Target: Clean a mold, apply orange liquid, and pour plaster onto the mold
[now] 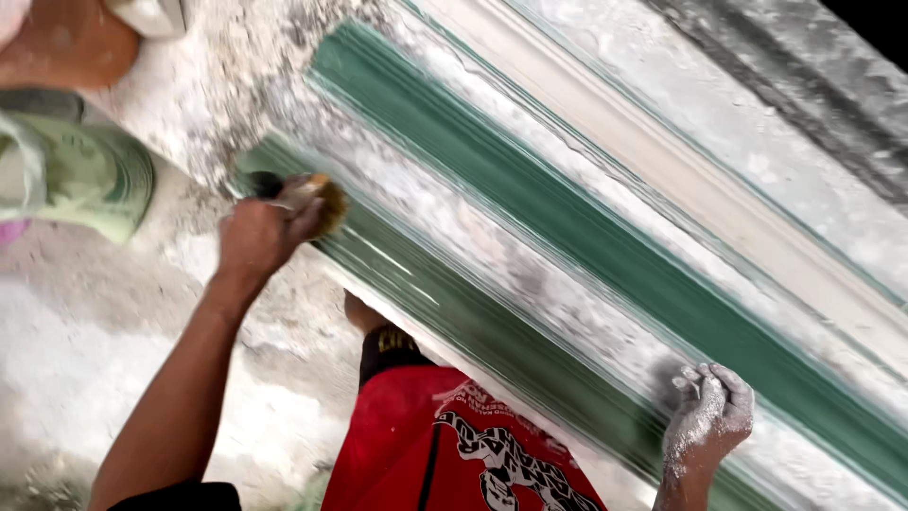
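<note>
Two green-streaked mould channels (pixel 567 237), perhaps plaster-dusted.

Head camera, steep downward view, close range.

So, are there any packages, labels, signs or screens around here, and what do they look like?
No packages, signs or screens show.
Printed red shorts: bottom centre, red cloth with a black and white printed design.
Small yellow mark on a black band: just above the red cloth, too small to make out.
Green rolled material: left edge, pale green with faint markings, blurred.
</note>
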